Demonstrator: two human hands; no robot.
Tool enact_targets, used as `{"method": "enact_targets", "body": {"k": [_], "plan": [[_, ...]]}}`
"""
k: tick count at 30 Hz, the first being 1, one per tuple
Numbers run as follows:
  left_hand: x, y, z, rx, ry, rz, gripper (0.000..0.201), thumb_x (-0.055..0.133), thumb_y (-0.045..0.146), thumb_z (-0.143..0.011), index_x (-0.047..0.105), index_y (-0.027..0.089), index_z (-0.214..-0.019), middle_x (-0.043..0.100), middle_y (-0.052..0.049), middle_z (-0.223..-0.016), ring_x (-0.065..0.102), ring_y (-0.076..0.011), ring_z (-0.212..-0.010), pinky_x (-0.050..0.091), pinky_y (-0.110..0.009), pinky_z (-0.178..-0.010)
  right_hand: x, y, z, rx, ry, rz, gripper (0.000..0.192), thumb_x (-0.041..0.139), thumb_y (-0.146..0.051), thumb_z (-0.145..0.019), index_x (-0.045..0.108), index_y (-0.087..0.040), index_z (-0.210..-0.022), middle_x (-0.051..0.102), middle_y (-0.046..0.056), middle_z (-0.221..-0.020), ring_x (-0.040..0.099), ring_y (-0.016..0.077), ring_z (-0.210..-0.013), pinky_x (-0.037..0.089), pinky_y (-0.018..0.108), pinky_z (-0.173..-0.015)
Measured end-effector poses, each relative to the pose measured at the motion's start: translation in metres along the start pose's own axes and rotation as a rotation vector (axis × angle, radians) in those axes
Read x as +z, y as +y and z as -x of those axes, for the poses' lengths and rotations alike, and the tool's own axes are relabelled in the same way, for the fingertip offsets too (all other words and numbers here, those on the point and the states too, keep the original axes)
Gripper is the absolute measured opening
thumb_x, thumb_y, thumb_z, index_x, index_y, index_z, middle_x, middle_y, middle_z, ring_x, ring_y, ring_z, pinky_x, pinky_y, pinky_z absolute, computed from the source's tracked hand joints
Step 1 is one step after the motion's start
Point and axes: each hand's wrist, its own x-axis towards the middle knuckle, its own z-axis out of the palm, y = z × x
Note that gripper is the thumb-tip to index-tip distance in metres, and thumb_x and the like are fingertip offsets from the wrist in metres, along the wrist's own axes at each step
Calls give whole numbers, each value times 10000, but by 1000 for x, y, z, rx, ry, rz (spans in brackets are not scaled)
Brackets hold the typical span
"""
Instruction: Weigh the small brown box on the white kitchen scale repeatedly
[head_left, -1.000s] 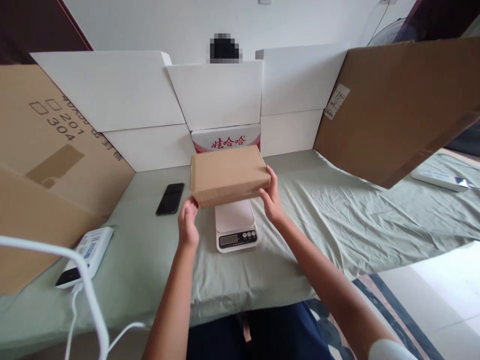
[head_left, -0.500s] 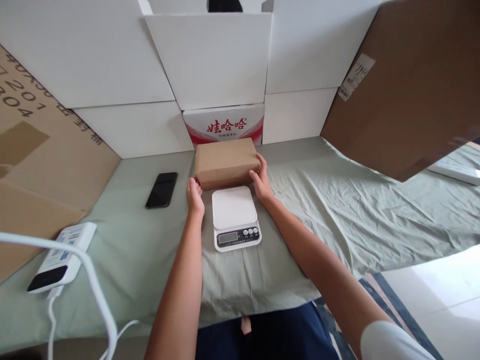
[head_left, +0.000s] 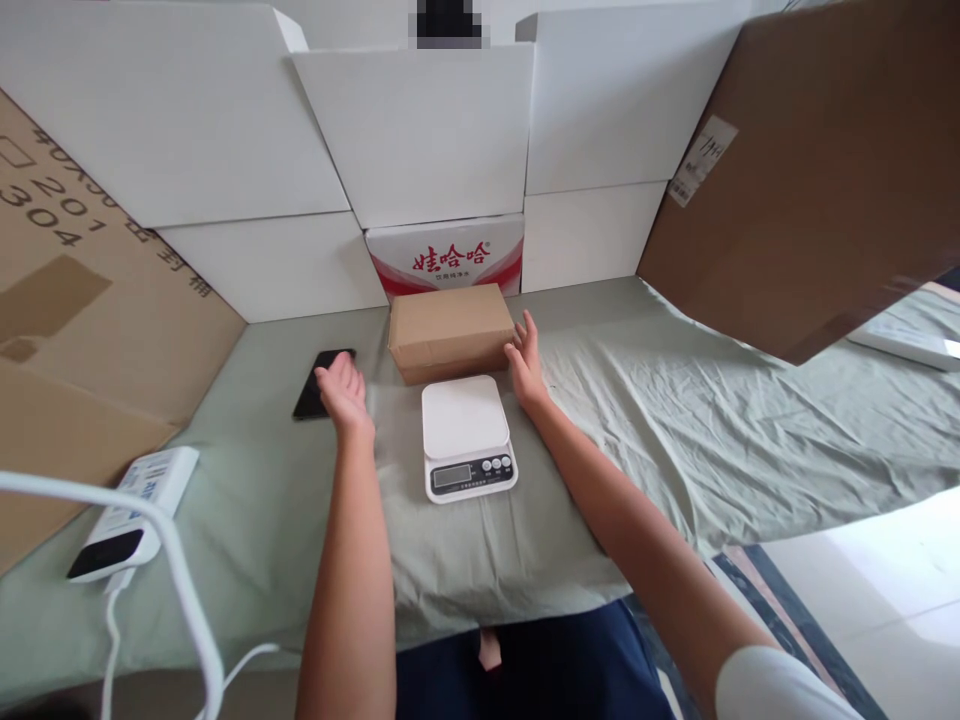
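The left hand is open, palm up and fingers spread, its grip holding nothing; it hovers just over the near end of a black phone that lies flat on the green sheet. The right hand is open too, fingers loosely apart, its side just beside or touching the right end of the brown cardboard box, clamping nothing. The box rests flat on the sheet, free of both hands, just behind the white kitchen scale and pushed up close to a red-and-white printed carton, so the scale's plate sits bare with its display facing the person. White cardboard panels stand behind as a backdrop, with large brown cardboard sheets leaning in at both sides, which walls in the work area. At the near left lies a white device with a white cable curving past it.
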Motion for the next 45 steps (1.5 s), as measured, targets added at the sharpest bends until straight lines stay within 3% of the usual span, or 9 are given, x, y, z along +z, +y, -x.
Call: {"method": "enact_targets", "body": {"k": [5,11,31,39,45], "plan": [[13,-13,8,-58,-115,-61,855,316,778,-961,643,156,-1448,496,-225,-1622,439,-288,-1548,344,-419,-1257,2,-4,1,44,-44,-40,901,536,-609,-935,143,-277,-1674,380,116,-1716,429,302,-1569,280,601,-1322],[20,-23,13,-94,-197,-95,839,379,789,-948,656,164,-1434,517,-224,-1605,444,-294,-1544,324,-437,-1266,3,-8,2,26,-69,-9,863,540,-553,-948,161,-288,-1677,430,85,-1691,409,287,-1582,296,574,-1326],[26,-32,16,-112,-192,-116,812,417,747,-969,637,136,-1456,562,-246,-1558,500,-314,-1503,354,-454,-1254,6,-12,-1,57,-53,-6,886,591,-541,-858,278,-238,-1630,417,99,-1699,443,334,-1538,298,562,-1319],[25,-34,15,-119,-177,-124,804,428,749,-964,646,144,-1446,573,-244,-1548,498,-318,-1504,362,-464,-1249,5,-11,-3,61,-35,24,827,579,-541,-868,357,-221,-1598,435,103,-1687,402,340,-1566,278,568,-1332],[25,-35,13,-116,-177,-135,825,442,769,-945,650,144,-1440,561,-254,-1556,501,-330,-1500,380,-470,-1238,3,-4,-4,52,-39,27,810,531,-597,-919,332,-237,-1616,455,107,-1673,424,315,-1559,282,559,-1329]]}}
